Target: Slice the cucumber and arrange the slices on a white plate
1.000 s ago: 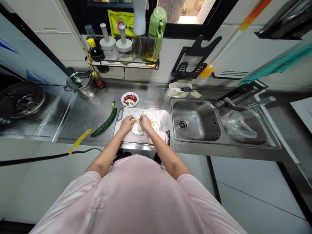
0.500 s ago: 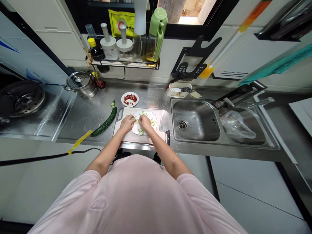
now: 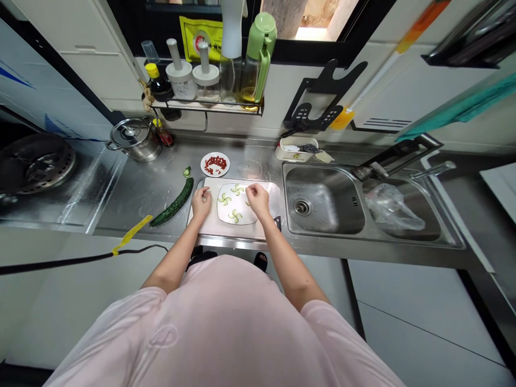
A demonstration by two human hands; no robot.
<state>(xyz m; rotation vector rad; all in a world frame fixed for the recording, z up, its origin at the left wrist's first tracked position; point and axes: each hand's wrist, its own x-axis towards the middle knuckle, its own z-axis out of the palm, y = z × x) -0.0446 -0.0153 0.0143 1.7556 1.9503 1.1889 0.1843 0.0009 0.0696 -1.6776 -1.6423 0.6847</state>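
A white squarish plate [image 3: 231, 217] lies on a pale cutting board [image 3: 212, 228], with thin green-edged cucumber slices [image 3: 235, 216] set out on it in several pinwheel shapes. My right hand [image 3: 258, 200] is over the plate's right side, fingertips pinched together; whatever they hold is too small to make out. It covers most of the pinwheel there. Left of the plate, my left hand [image 3: 201, 203] hovers above the board, its fingers loosely bent and apart, nothing visible in them. A knife [image 3: 278, 222] lies at the board's right side, partly hidden by my right arm.
A whole cucumber [image 3: 174, 205] and a cut end piece [image 3: 186, 171] lie left of the board. Behind it stands a small plate [image 3: 206, 170] of chopped red pieces. A pot [image 3: 139, 142] is at the back left; a double sink [image 3: 322, 215] is on the right.
My hands have moved apart: the left went left off the plate, the right moved right across it. The left and lower pinwheels now show fully.
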